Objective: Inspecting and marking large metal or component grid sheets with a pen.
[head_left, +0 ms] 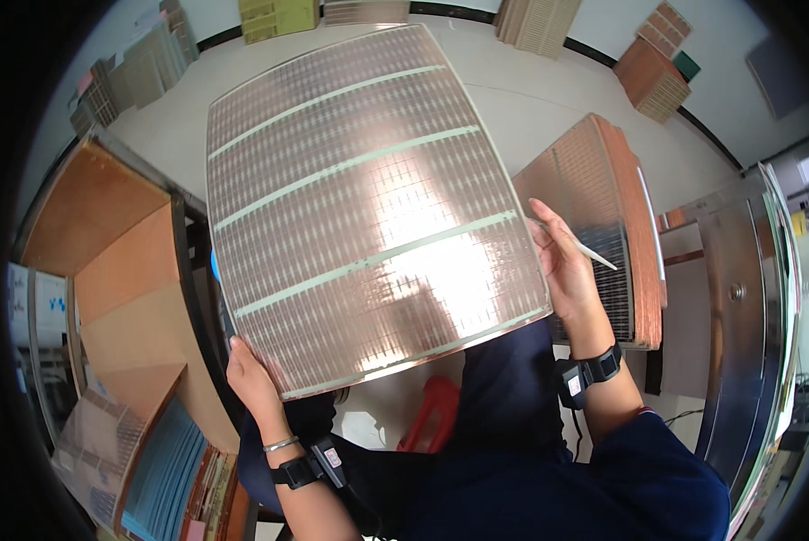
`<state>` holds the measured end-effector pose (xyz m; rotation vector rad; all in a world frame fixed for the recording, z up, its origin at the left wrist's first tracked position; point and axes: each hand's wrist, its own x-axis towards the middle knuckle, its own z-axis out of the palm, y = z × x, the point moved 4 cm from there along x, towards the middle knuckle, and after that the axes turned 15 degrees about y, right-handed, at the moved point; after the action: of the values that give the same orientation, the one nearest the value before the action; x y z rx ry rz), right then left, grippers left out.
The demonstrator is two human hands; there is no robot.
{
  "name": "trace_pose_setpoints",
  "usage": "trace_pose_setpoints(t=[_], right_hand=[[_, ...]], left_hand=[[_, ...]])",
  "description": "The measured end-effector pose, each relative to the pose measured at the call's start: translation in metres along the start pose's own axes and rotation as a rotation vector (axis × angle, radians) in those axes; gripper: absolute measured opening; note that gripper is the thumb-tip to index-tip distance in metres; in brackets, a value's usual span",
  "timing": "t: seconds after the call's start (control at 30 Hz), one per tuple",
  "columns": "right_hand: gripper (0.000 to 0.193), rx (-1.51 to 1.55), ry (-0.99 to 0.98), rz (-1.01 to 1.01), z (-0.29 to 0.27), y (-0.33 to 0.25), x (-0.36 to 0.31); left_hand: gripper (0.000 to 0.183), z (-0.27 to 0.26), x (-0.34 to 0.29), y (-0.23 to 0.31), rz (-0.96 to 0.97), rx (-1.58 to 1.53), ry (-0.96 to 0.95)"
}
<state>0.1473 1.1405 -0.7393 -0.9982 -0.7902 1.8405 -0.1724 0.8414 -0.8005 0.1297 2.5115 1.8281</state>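
Note:
A large copper-coloured circuit board panel (332, 225) is held up, tilted, above my lap. Rows of small repeating patterns cover it, split by pale green strips, and a bright glare lies on its lower right. My left hand (253, 377) grips the lower left corner, thumb on the near face. At the right edge, my right hand (567, 275) supports the panel, its fingers partly hidden behind it. A slim white pen-like tool (601, 259) sticks out from that same hand, pointing right and down.
A thick stack of similar panels (585, 180) stands close on the right, beside a dark metal cabinet (738, 298). To the left is a wooden rack (125, 270) with blue sheets (165, 473) below. More panel stacks (535, 25) line the far wall. Something red (430, 415) is below.

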Motion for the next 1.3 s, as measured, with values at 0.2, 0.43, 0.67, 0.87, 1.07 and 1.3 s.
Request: trace_pose_setpoints(t=[0.2,0.43,0.67,0.87,1.07,1.3], right_hand=[[0.039,0.084,-0.003,0.006,0.005,-0.008,-0.012],[0.039,0.1,0.012,0.007,0.008,-0.007,-0.02],[0.041,0.039,-0.062,0.037,0.001,-0.005,-0.028],[0.046,-0.278,-0.055,-0.108,0.002,-0.014,-0.048],[0.045,0.109,-0.115,-0.041,0.033,0.001,-0.06],[0.049,0.222,-0.451,0.074,0.108,0.061,-0.133]], left_hand=[[0.048,0.003,0.002,0.0,0.024,0.036,-0.008],[0.048,0.002,0.005,-0.001,0.012,-0.003,-0.016],[0.047,-0.003,0.0,0.007,0.051,-0.046,0.001],[0.044,-0.024,-0.006,0.038,0.013,-0.12,-0.048],[0.054,-0.076,-0.001,0.087,-0.204,-1.091,-0.233],[0.039,-0.036,-0.104,0.112,-0.483,-1.176,-0.138]])
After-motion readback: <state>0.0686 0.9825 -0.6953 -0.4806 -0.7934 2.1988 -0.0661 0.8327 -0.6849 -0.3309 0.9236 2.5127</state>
